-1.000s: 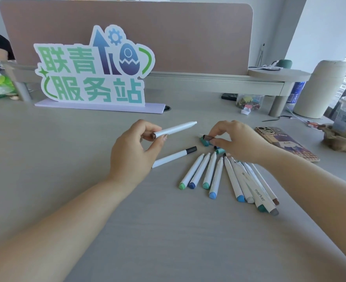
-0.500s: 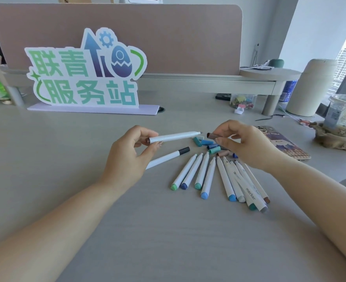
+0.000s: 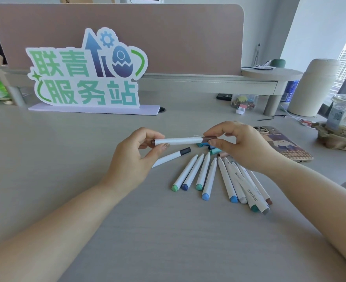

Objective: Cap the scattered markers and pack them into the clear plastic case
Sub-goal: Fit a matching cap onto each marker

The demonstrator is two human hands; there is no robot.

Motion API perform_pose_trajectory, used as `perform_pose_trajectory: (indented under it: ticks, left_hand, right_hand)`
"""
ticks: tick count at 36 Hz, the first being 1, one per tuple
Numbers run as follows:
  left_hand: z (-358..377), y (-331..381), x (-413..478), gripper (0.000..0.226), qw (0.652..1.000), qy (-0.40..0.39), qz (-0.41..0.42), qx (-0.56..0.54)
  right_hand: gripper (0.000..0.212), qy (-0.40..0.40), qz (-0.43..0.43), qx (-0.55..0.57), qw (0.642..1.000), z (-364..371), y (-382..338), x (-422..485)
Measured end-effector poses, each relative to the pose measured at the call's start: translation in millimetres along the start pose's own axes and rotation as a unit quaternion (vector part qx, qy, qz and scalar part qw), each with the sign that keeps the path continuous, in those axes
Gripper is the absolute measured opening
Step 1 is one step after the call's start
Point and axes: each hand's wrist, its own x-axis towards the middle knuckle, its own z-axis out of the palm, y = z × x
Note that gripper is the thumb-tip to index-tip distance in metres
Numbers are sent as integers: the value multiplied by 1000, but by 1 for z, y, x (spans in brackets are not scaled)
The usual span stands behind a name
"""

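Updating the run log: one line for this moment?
step: capping | left hand holds white marker | right hand pinches brown cap at its tip

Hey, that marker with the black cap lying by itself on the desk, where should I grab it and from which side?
The black-capped marker lies flat on the desk, apart from the fanned markers, its lower end hidden behind the left hand. Probably pinch the white barrel just behind the cap, coming straight down from above, gripping across its two long sides.
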Motion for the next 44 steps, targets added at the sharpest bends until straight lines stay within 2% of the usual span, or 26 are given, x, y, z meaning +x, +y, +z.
perform_pose_trajectory:
  ticks: [7,21,24,28,32,35,39,44]
  left_hand:
    - [1,5,1,15,999,14,-20,-27]
    - [1,6,2,14,999,11,-24,-26]
    - [-3,0,5,9,999,-22,-47,16]
    - [-6,-9,2,7,987,-83,-53,131]
    - [-7,-15,3,10,973,-72,-29,216]
    - [-6,-19,1,17,957,-94,-23,274]
    - [-3,-20,0,21,945,-106,-32,307]
    - [0,-19,0,15,956,-109,-23,273]
  right_hand:
    - [21,16,-9,57,998,-2,-8,-4]
    - [27,30,-29,45,998,1,-5,-3]
    - [21,8,-15,40,999,1,-3,0]
    - [21,-39,9,23,999,4,3,3]
    - [23,-39,67,20,997,0,13,4]
    - [20,-1,96,9,995,-7,22,6]
    - [17,60,140,1,988,-15,37,8]
    - [19,65,176,-1,982,-18,47,7]
